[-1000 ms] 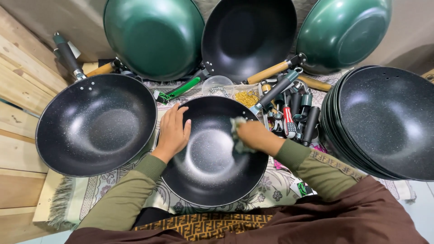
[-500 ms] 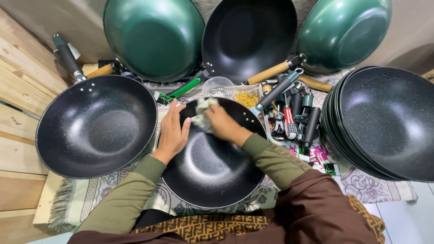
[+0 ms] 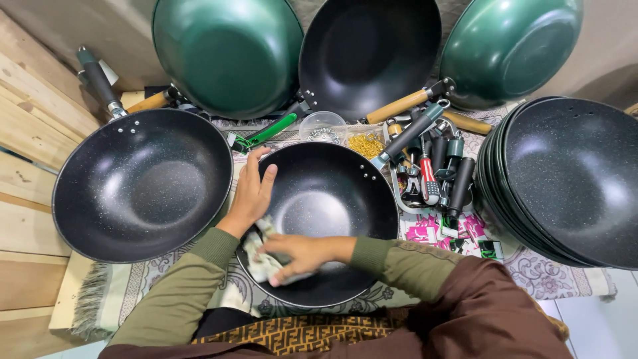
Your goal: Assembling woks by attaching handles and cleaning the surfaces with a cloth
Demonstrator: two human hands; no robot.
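A black speckled wok (image 3: 332,193) with a dark handle lies in front of me on a patterned cloth. My left hand (image 3: 252,193) rests flat on its left rim, fingers pointing away from me. My right hand (image 3: 299,254) presses a crumpled pale rag (image 3: 260,260) against the near left inside wall of the wok. Both sleeves are olive green.
A second black wok (image 3: 143,183) sits to the left. A stack of black woks (image 3: 571,179) stands at the right. Two green woks (image 3: 226,53) (image 3: 512,46) and a black one (image 3: 369,53) lean at the back. A tray of handles and tools (image 3: 432,173) lies right of centre.
My right hand with the rag has swept from the wok's right rim, across its far edge, round to the near left inside. My left hand has stayed on the left rim.
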